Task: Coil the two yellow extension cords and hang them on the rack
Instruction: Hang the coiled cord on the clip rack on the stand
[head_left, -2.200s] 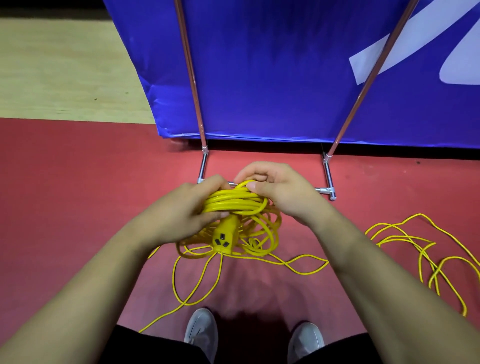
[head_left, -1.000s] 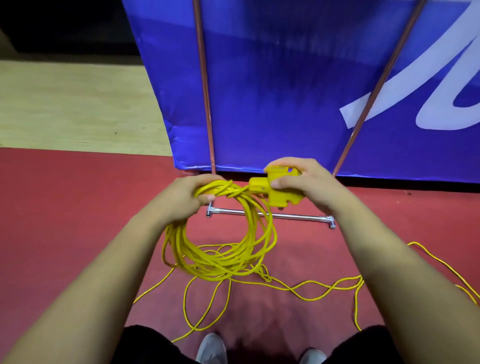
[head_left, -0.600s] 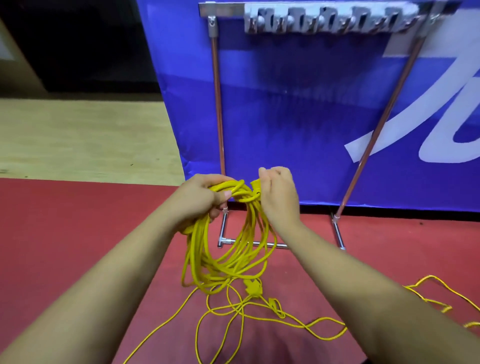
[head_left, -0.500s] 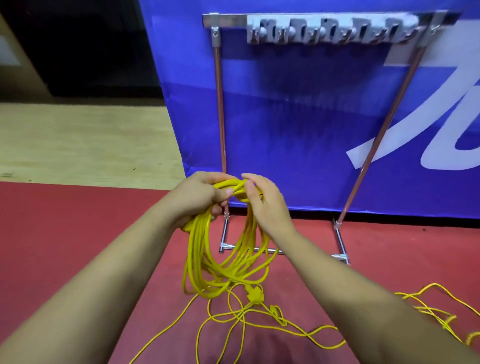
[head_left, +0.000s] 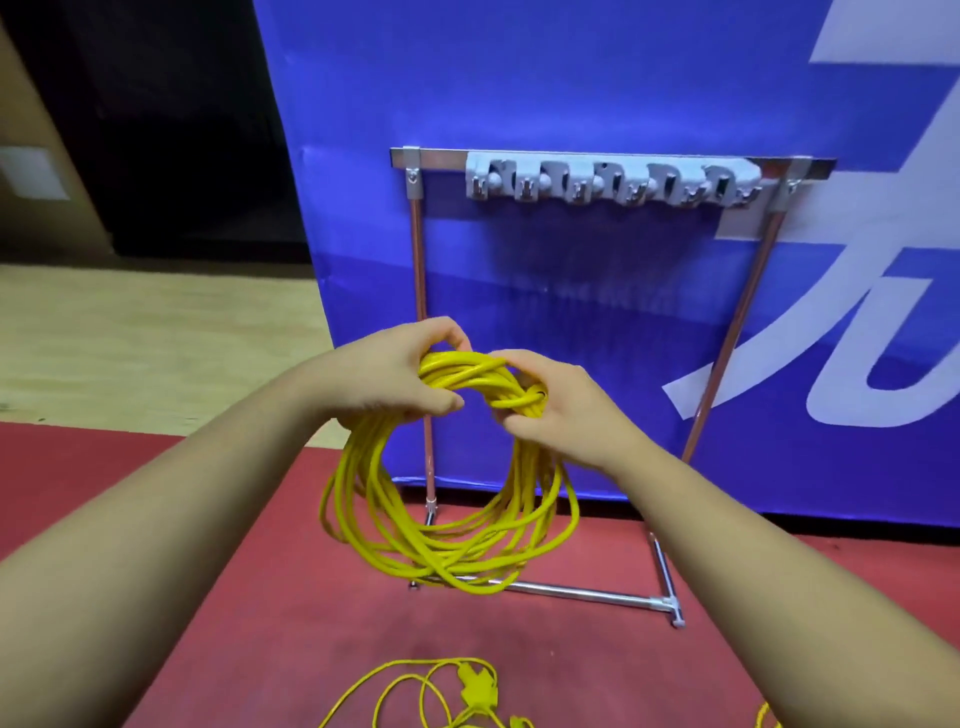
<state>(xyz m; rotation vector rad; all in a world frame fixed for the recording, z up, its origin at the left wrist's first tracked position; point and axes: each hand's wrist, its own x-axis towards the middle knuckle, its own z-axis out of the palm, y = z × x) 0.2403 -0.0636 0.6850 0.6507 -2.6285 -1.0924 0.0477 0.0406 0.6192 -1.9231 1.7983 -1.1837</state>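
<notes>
Both hands clamp the top of the coiled yellow extension cord (head_left: 441, 540), held up in front of the rack (head_left: 613, 182).
Your left hand (head_left: 400, 379) is curled round the bundled loops. Your right hand (head_left: 550, 410) pinches the wrapped section just beside it. The coil hangs below them, its lowest loops overlapping the rack's base bar in view; contact unclear. The second yellow cord (head_left: 415, 691) lies loose on the red floor (head_left: 234, 597) at its near edge, connector (head_left: 475, 688) showing. A blue banner (head_left: 571, 78) stands behind the rack.
</notes>
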